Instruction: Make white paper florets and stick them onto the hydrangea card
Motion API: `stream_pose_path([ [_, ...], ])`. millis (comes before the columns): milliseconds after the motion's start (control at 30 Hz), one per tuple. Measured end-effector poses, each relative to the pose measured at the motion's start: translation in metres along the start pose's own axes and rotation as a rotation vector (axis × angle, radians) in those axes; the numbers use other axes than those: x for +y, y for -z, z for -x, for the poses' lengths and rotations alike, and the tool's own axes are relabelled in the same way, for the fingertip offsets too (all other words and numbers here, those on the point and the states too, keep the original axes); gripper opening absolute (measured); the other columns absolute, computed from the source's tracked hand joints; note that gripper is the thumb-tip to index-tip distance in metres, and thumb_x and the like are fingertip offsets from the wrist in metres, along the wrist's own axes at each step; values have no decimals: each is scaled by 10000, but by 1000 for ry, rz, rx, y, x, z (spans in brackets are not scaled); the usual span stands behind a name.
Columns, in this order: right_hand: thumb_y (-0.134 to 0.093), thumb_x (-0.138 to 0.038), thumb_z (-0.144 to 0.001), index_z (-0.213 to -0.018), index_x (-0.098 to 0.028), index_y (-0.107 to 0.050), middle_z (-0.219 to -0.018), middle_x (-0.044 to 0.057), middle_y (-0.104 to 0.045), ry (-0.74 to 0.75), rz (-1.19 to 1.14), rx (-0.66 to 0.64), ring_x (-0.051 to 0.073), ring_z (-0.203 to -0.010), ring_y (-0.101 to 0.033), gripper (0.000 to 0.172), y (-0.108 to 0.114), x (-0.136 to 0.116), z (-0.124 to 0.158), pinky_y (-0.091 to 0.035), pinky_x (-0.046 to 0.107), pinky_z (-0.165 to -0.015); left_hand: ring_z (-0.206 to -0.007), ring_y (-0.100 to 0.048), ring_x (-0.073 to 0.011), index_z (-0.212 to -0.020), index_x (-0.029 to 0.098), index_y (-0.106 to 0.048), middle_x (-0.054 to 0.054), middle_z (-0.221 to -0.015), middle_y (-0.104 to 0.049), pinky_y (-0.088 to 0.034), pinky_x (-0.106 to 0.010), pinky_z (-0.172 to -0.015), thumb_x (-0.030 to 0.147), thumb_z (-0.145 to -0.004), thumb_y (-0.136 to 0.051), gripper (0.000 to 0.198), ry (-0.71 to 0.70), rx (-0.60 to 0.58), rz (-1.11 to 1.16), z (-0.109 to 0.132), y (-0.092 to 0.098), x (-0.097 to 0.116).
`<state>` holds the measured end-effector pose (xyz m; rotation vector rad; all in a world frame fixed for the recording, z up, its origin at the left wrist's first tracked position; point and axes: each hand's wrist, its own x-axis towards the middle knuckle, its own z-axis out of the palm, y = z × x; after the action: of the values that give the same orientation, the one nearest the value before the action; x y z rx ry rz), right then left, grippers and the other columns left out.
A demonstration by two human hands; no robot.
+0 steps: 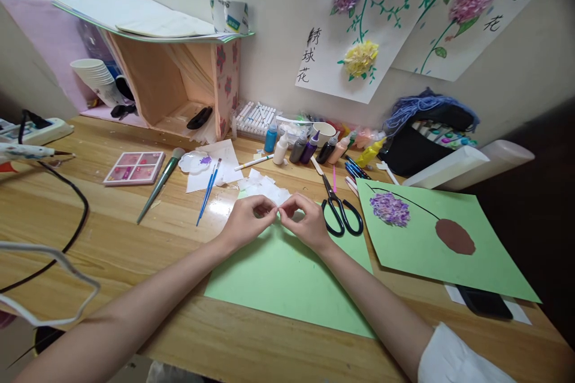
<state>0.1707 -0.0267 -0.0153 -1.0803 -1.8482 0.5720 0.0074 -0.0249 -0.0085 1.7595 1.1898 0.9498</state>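
My left hand (251, 215) and my right hand (305, 218) meet at the fingertips above a green sheet of paper (287, 287). Both are closed in a pinch, thumb against forefinger. Whatever sits between the fingertips is too small and hidden to make out. Just beyond my fingers lies a pile of white paper pieces (263, 185). Black-handled scissors (340, 209) rest to the right of my right hand, blades pointing away. Farther right, a second green sheet (413, 251) bears a purple paper flower (390, 209), a dark stem line and a brown round shape (455, 236).
Paint bottles (309, 146) and a box of markers (256, 118) line the wall. Left are blue brushes (209, 191), a large brush (159, 185), a pink palette (135, 167), a glue gun (31, 151) and cables. A phone (483, 302) lies partly under the right sheet.
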Motion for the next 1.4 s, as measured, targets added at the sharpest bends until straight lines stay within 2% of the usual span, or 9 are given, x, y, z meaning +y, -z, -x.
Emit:
stream_pose_path([
  [167, -575, -161, -746, -707, -190, -547, -678, -2, -561, -25, -10, 45, 122, -603, -533, 56, 1, -1, 0, -450, 254, -587, -637, -551, -116, -711, 150, -616, -15, -683, -632, -432, -216, -596, 242, -761, -541, 129, -22, 15, -45, -1, 2, 2],
  [333, -558, -200, -761, -732, -188, -560, -693, 3, -580, -165, -29, 154, 130, -613, -540, 31, 1, 5, -2, -455, 261, -595, -606, -513, -106, -675, 155, -564, 6, -645, -574, -400, -210, -562, 207, -736, -519, 93, -6, 78, -95, -5, 7, 4],
  [633, -571, -292, -768, -753, -163, -569, -687, 22, -578, -384, -111, 330, 145, -627, -519, 130, 1, 15, -7, -442, 277, -590, -663, -506, -127, -665, 175, -547, -3, -719, -580, -394, -237, -604, 181, -714, -493, 73, 0, 189, -301, -19, 34, -3],
  [867, -506, -277, -824, -944, -171, -542, -908, 64, -583, -334, -46, 346, 170, -776, -537, 164, 2, 14, -7, -442, 309, -710, -748, -543, -169, -872, 175, -550, -50, -889, -572, -418, -299, -690, 276, -780, -489, 150, 46, 275, -531, -19, 40, -10],
  [933, -486, -268, -838, -955, -180, -518, -946, 66, -564, -305, -33, 347, 173, -817, -529, 150, 3, 12, -7, -435, 316, -744, -823, -539, -190, -884, 181, -542, -55, -896, -567, -416, -307, -723, 270, -788, -489, 142, -42, 246, -597, -16, 38, -4],
  [1033, -465, -262, -855, -951, -188, -496, -941, 56, -547, -284, -25, 331, 168, -813, -519, 126, 2, 11, -5, -429, 315, -747, -857, -525, -211, -821, 192, -564, -52, -856, -574, -402, -317, -738, 280, -783, -512, 110, -165, 88, -697, -11, 33, 3],
  [1233, -442, -279, -873, -942, -196, -501, -916, 52, -545, -261, -83, 342, 176, -828, -523, 123, 3, 9, -7, -427, 336, -764, -818, -535, -205, -757, 183, -588, -57, -810, -595, -390, -308, -713, 221, -771, -518, 81, -169, -12, -751, -7, 24, 0],
  [1333, -462, -307, -868, -901, -209, -511, -869, 48, -558, -228, -229, 312, 181, -819, -546, 115, 14, -15, -14, -453, 341, -753, -774, -542, -192, -729, 183, -584, -50, -777, -600, -381, -298, -679, 183, -777, -491, 105, -148, 0, -738, -8, 22, -1],
  [1400, -458, -331, -877, -876, -228, -515, -833, 46, -579, -168, -378, 175, 184, -782, -568, 119, 25, -39, -13, -481, 340, -712, -757, -543, -192, -715, 181, -579, -51, -767, -599, -378, -296, -662, 170, -767, -493, 101, -128, 9, -716, -9, 22, -1],
])
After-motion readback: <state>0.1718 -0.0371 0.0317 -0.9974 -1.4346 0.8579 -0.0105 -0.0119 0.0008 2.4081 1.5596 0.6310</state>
